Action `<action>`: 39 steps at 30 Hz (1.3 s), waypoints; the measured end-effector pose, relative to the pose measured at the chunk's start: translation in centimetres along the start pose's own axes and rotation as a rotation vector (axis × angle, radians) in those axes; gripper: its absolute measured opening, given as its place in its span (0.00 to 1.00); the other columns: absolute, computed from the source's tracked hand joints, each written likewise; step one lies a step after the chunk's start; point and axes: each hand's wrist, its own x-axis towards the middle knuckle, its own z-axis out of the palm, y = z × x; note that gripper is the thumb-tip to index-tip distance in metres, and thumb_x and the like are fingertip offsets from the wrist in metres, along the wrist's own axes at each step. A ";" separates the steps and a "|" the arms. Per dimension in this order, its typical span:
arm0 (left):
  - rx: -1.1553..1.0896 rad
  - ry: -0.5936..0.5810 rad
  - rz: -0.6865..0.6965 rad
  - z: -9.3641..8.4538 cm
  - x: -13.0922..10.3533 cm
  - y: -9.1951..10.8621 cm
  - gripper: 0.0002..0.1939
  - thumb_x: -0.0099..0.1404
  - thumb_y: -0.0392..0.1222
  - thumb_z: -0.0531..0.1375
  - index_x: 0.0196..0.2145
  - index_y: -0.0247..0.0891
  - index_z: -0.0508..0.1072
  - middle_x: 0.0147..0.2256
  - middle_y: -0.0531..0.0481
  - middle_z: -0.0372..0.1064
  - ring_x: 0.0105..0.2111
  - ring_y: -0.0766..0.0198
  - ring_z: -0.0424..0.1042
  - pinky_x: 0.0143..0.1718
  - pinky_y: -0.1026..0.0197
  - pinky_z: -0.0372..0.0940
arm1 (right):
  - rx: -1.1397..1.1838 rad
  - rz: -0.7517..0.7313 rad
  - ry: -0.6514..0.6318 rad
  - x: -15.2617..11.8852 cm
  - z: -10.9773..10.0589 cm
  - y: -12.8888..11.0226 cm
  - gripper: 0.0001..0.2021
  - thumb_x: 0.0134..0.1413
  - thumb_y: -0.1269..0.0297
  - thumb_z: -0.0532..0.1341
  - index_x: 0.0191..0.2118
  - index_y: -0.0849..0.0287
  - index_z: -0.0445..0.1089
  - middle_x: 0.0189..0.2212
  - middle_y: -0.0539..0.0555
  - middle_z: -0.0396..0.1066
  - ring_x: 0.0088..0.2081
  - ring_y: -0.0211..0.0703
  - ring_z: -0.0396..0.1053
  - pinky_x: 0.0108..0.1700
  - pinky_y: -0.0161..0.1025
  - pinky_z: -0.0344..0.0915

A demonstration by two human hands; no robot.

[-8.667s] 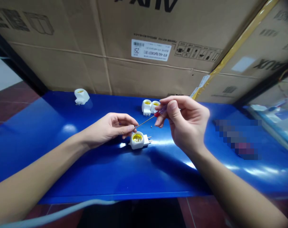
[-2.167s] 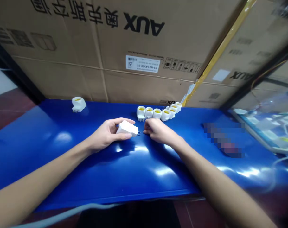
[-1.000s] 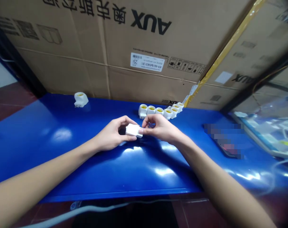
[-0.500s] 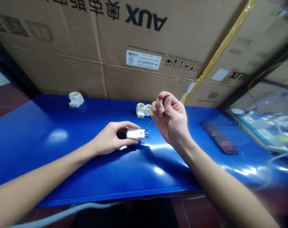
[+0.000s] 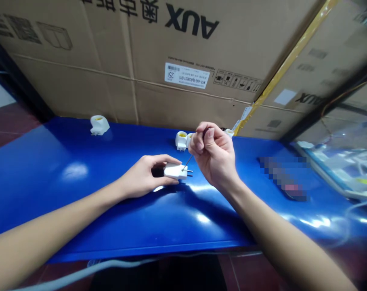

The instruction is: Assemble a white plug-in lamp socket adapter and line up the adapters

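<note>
My left hand (image 5: 143,176) grips a white plug-in lamp socket (image 5: 175,171) against the blue table (image 5: 110,210), its two metal pins pointing right. My right hand (image 5: 214,155) is closed around a small screwdriver (image 5: 188,159), handle hidden in the fist. The thin shaft slants down to the left and its tip touches the socket's top near the pins.
A row of white sockets with yellow insides (image 5: 182,140) stands behind my right hand, partly hidden. A lone socket (image 5: 99,124) sits at the far left. Large cardboard boxes (image 5: 183,60) wall off the back. A blurred dark object (image 5: 284,180) lies to the right. A grey cable (image 5: 80,273) runs below the front edge.
One second ago both hands held the socket. My right hand then lifted with the screwdriver, and its tip has since come down onto the socket in my left hand.
</note>
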 end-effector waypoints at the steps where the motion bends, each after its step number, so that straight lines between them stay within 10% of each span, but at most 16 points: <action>1: -0.004 -0.004 -0.001 0.0 0.0 0.0 0.28 0.62 0.55 0.76 0.56 0.42 0.83 0.49 0.45 0.85 0.49 0.48 0.83 0.55 0.49 0.75 | -0.005 0.005 0.003 0.0 0.0 0.0 0.20 0.65 0.39 0.69 0.41 0.50 0.71 0.25 0.47 0.55 0.27 0.41 0.54 0.29 0.40 0.60; 39: 0.204 -0.013 0.196 -0.1 0.1 -0.2 0.19 0.71 0.50 0.71 0.56 0.44 0.83 0.55 0.47 0.83 0.56 0.52 0.80 0.61 0.54 0.71 | 0.045 -0.024 0.037 0.1 0.0 -0.9 0.18 0.66 0.43 0.70 0.40 0.51 0.70 0.24 0.45 0.54 0.26 0.39 0.56 0.27 0.38 0.61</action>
